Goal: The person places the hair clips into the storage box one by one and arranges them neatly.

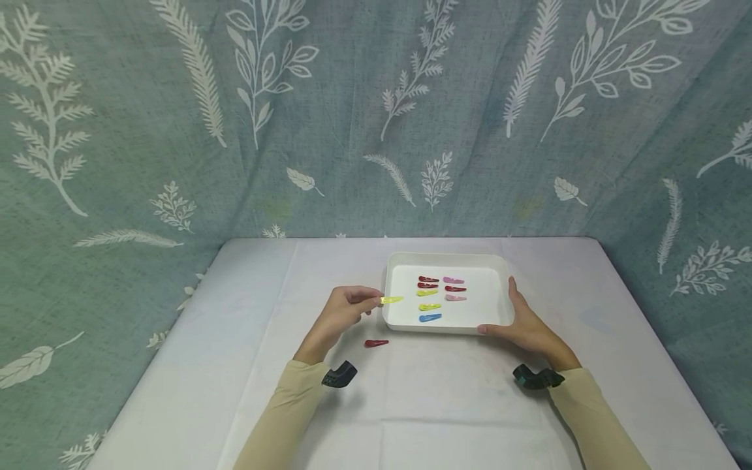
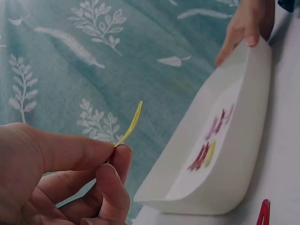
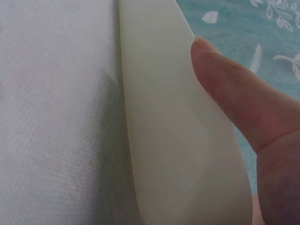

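Note:
A yellow snap hair clip point(image 1: 391, 299) is pinched between the thumb and fingertips of my left hand point(image 1: 343, 316), by the left wall of a white tray point(image 1: 405, 328). In the left wrist view the clip point(image 2: 132, 124) points up from the fingertips. My right hand point(image 1: 531, 329) grips the tray's near right corner, thumb on the front rim and fingers along the right side. Inside the tray lie several hair clips in two columns: red, yellow, pink, and a blue clip point(image 1: 430, 318) nearest the front. A red hair clip point(image 1: 376, 343) lies on the table below my left hand.
A white cloth point(image 1: 446, 405) covers the table. Behind it and at the sides hangs a green-blue curtain point(image 1: 352, 130) with white leaf prints. A dark wrist device point(image 1: 341, 375) sits on my left sleeve, another point(image 1: 536, 377) on the right.

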The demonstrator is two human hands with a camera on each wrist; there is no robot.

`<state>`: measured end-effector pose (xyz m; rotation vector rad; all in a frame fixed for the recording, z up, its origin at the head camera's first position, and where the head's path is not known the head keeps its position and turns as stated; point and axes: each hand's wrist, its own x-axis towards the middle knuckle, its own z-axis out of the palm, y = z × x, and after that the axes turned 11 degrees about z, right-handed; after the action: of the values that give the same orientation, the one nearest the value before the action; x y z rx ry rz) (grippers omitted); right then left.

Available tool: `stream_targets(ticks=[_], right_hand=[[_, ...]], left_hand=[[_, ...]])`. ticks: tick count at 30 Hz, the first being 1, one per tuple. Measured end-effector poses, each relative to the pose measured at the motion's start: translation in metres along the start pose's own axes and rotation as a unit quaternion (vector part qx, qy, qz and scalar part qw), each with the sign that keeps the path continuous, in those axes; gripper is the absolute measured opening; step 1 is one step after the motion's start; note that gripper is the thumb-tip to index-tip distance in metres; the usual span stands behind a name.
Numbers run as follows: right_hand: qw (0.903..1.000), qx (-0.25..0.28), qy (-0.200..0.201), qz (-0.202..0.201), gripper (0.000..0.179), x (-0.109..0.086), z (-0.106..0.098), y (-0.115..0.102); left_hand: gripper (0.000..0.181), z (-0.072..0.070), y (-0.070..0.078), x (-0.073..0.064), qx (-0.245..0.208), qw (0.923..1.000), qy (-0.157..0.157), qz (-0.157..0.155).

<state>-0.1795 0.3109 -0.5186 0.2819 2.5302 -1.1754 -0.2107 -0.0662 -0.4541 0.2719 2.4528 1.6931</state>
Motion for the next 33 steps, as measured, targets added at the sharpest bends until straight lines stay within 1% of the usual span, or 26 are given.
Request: stream_targets(ticks=[8,12,17,24,27,33], right_hand=[[0.9999,0.001,-0.007,0.007,0.146,-0.001,0.001,-0.002],[1.0,0.0,-0.006,0.004,0.146,0.0,0.001,0.0],[1.0,0.003,-0.004,-0.001,0.145,0.0,0.0,0.0],[1.0,0.0,-0.003,0.004,0.146,0.0,0.001,-0.001],[1.0,0.001,-0.002,0.0,0.145,0.0,0.001,0.0],[1.0,0.001,0.0,-0.002,0.145,0.001,0.0,0.001]], left_hand=[[0.018,0.011,0.003,0.009,-0.005,0.9999,-0.009,-0.006],[0.019,0.017,0.005,0.015,-0.012,0.9999,-0.012,-0.002],[0.019,0.026,0.008,0.022,-0.008,0.9998,-0.017,0.004],[0.023,0.038,0.009,0.029,-0.018,0.9993,-0.031,0.014],[0.024,0.044,0.01,0.033,-0.013,0.999,-0.038,0.019],[0.027,0.055,0.011,0.039,-0.005,0.9989,-0.044,0.017]])
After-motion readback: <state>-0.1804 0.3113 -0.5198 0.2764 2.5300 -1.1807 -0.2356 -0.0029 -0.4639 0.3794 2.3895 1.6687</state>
